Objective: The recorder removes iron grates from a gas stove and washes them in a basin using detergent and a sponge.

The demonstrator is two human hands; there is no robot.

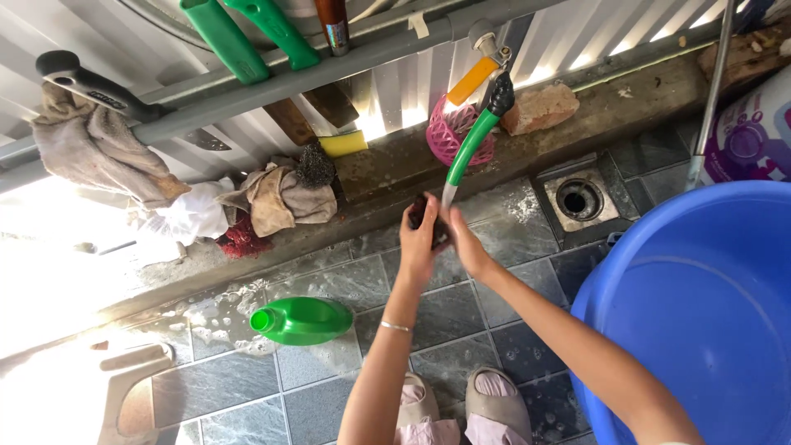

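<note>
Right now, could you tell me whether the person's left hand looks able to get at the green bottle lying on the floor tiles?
Probably yes. The green bottle lies on its side just left of the left forearm, with bare wet tiles between. But the left hand is busy: with the right hand it holds a dark object under the green hose.

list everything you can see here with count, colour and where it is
green plastic hose: one, green, hanging from the tap at top centre, water running from its end
small dark object: one, dark, held under the water; kind unclear
green plastic bottle: one, green, lying on its side on the tiles, left of centre
large blue plastic tub: one, blue, right edge
pink plastic basket: one, pink, on the ledge behind the hose
yellow sponge: one, yellow, on the ledge
beige rags: several, beige, on the ledge and over the pipe
floor drain: one, grey, right of the hose
grey slippers: two, bottom centre
left hand: one, on the dark object
right hand: one, beside it
</note>
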